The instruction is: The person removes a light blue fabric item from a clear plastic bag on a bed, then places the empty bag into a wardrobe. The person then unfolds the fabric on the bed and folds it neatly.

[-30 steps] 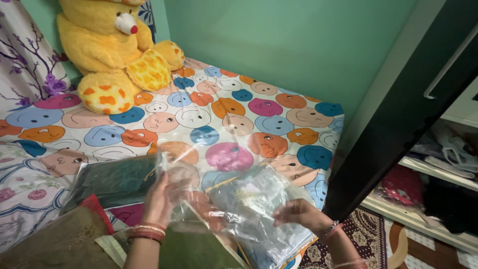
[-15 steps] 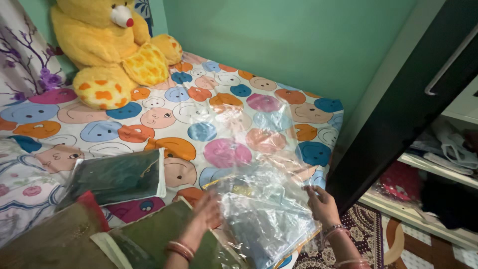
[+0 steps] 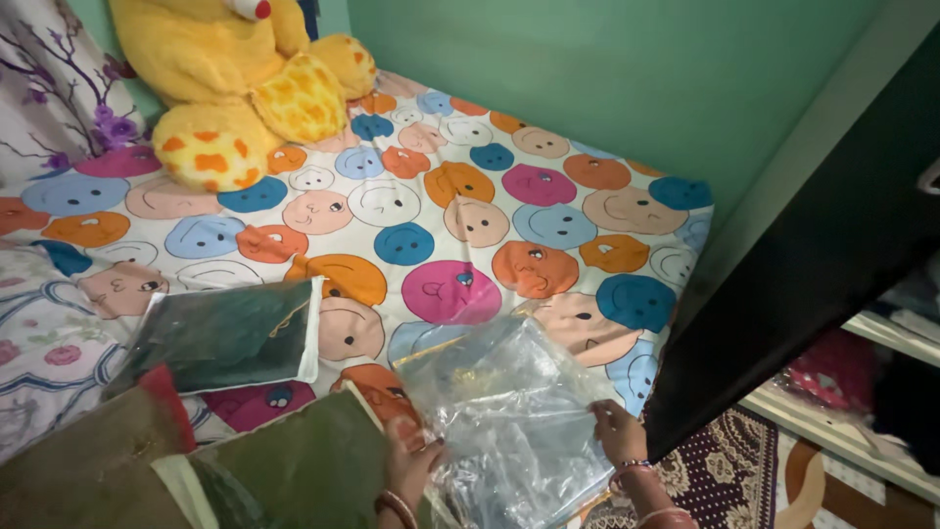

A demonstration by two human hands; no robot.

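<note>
**Two hands on a clear bag at the bed's near edge**

The clear bag [image 3: 514, 416], a crinkled transparent plastic packet with pale folded cloth inside, lies flat on the bed [image 3: 548, 211] at its near right corner, close to the edge. The left hand [image 3: 411, 460] rests at the bag's left side, fingers bent and close together against the plastic; whether they pinch it cannot be told, since the film partly covers them. The right hand [image 3: 619, 431] sits at the bag's right edge, fingers curled onto the plastic, thumb side toward the bag. Bangles show on both wrists.

Just left of the left hand lies a green packet [image 3: 304, 470], flat and touching the bag's lower left border. Further left, apart from both hands, a dark packet [image 3: 225, 338] in a clear sleeve lies tilted on the sheet. A red-edged fold of cloth [image 3: 166, 402] overlaps the lower left corner of the view.

The bed carries a sheet printed with round coloured faces. A yellow plush bear [image 3: 245, 88] sits at its far left corner against the green wall [image 3: 607, 78]. A dark wardrobe door [image 3: 813, 255] stands open on the right, beside the bed's edge, with shelves [image 3: 862, 392] behind it and a patterned rug [image 3: 725, 470] below.
</note>
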